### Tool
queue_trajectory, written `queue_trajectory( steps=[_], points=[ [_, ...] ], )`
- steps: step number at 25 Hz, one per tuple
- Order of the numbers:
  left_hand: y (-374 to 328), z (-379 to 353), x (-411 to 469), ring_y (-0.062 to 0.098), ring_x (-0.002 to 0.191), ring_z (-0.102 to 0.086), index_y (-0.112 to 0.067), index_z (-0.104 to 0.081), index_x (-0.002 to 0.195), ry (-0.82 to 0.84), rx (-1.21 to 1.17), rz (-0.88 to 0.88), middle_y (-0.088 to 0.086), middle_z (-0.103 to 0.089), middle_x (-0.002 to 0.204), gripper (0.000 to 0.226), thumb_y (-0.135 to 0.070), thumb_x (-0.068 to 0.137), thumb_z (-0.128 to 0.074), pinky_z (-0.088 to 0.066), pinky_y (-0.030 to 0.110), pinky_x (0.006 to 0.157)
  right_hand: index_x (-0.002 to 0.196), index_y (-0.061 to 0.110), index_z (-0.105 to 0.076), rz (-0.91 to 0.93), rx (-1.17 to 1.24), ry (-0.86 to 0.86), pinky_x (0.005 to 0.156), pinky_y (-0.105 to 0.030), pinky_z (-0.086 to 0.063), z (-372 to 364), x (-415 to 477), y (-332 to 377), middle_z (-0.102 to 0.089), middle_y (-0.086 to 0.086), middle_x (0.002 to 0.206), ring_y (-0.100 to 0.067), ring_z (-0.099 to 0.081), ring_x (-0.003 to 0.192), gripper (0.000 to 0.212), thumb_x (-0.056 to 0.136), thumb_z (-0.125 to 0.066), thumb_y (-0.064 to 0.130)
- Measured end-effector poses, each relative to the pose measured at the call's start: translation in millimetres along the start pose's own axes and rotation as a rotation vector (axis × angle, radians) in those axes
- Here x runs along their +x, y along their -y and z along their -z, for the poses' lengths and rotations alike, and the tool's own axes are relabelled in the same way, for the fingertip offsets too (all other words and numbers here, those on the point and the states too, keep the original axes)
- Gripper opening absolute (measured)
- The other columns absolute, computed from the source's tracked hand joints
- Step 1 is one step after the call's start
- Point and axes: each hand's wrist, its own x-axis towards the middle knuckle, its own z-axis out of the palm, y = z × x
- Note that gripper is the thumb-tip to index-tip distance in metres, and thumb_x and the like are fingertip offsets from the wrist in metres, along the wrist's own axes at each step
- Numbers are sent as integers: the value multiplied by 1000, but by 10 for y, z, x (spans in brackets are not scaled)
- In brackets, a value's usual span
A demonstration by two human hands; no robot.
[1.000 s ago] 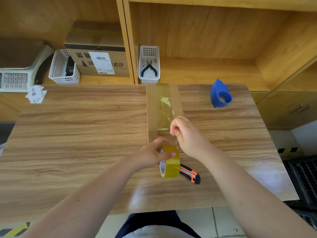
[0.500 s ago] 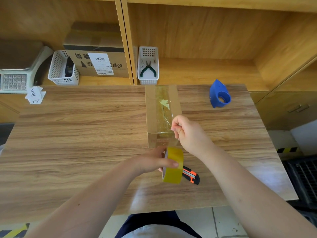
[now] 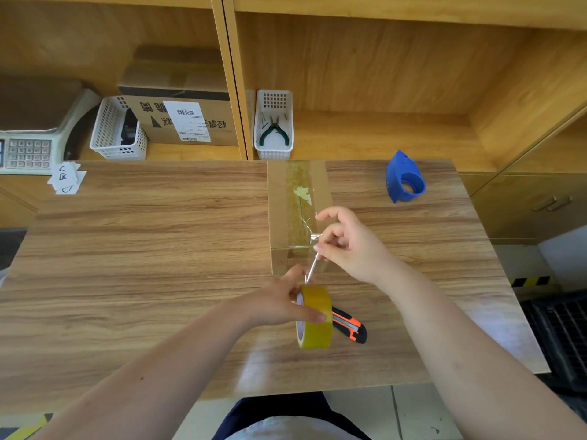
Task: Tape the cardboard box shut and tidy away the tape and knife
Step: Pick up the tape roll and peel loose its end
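Observation:
A long, narrow cardboard box (image 3: 279,204) lies on the wooden table (image 3: 143,249), with clear tape running along its top seam. My left hand (image 3: 279,303) grips a roll of yellowish tape (image 3: 316,317) just in front of the box's near end. A thin strip of tape stretches from the roll up to my right hand (image 3: 349,244), which pinches its free end over the box's near right corner. An orange and black utility knife (image 3: 351,325) rests on the table right behind the roll, partly hidden by it.
A blue tape dispenser (image 3: 405,182) stands at the table's far right. On the shelf behind are a white basket with pliers (image 3: 273,128), another white basket (image 3: 118,131), a labelled carton (image 3: 187,119) and a scale (image 3: 28,147). Paper slips (image 3: 65,179) lie at the far left corner.
My left hand has pulled the roll down toward me, away from the box. My right hand has lifted with the tape end, and a strip now spans between them.

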Motion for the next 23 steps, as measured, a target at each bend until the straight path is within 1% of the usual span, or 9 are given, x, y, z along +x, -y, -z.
queue_trajectory(
  steps=[2, 4, 7, 9, 11, 15, 18, 20, 23],
  points=[
    [-8, -16, -33, 12, 123, -52, -41, -40, 127, -11, -8, -20, -10, -57, 128, 82, -45, 60, -86, -46, 39, 104, 123, 31, -42, -11, 53, 27, 83, -34, -57, 12, -32, -5, -67, 3, 79, -16, -72, 78, 45, 91, -61, 6],
    [-23, -31, -50, 10, 125, -50, -39, -43, 129, -75, 5, -22, -13, -55, 131, 80, -41, 62, -86, -44, 39, 104, 124, 27, -42, -14, 133, 23, 78, -35, -59, -19, -78, 6, -66, -2, 80, -18, -74, 75, 47, 91, -60, -1],
    [-32, -68, -68, 12, 117, -57, -30, -58, 116, -166, -143, -121, -8, -65, 120, 46, -43, 75, -74, -46, 35, 100, 122, 22, -43, -2, 240, -4, 70, -33, -58, -70, -136, 7, -66, -9, 81, -23, -73, 72, 45, 90, -58, -6],
    [-65, -89, -91, 8, 104, -62, -21, -62, 104, -220, -329, -213, -10, -71, 105, 17, -27, 89, -67, -48, 28, 92, 120, 22, -44, 14, 263, -20, 69, -30, -57, -78, -147, 7, -67, -8, 81, -24, -72, 72, 44, 90, -58, -6],
    [-101, -86, -116, 6, 91, -64, -16, -63, 95, -295, -429, -269, -10, -72, 93, 4, -17, 91, -65, -49, 29, 87, 120, 23, -44, 26, 234, -20, 71, -32, -59, -60, -142, 20, -67, -7, 81, -22, -72, 74, 44, 90, -60, -4],
    [-195, -81, -123, 19, 85, -67, -14, -71, 86, -456, -450, -306, 9, -76, 90, 6, -19, 89, -68, -53, 45, 91, 118, 26, -45, 58, 174, -25, 76, -34, -60, 17, -122, 38, -65, -4, 80, -20, -70, 75, 42, 91, -60, -2],
    [-362, -82, -170, 18, 78, -73, -17, -74, 89, -531, -422, -304, 15, -78, 81, 6, -22, 86, -72, -55, 40, 85, 117, 28, -45, 80, 135, -41, 73, -30, -59, 78, -122, 65, -66, -1, 80, -17, -71, 73, 42, 90, -62, 0],
    [-459, -55, -208, 19, 71, -73, -20, -71, 92, -565, -358, -293, 12, -77, 72, 7, -26, 87, -70, -55, 35, 77, 118, 29, -44, 82, 82, -51, 74, -26, -58, 92, -141, 84, -67, 2, 82, -12, -71, 73, 42, 90, -63, 4],
    [-543, -27, -273, 38, 72, -71, -24, -70, 88, -578, -276, -264, 4, -75, 64, 7, -31, 90, -67, -55, 49, 72, 121, 35, -43, 75, -3, -128, 72, -20, -55, 59, -156, 51, -69, 10, 90, -4, -70, 76, 45, 88, -68, 16]
  ],
)
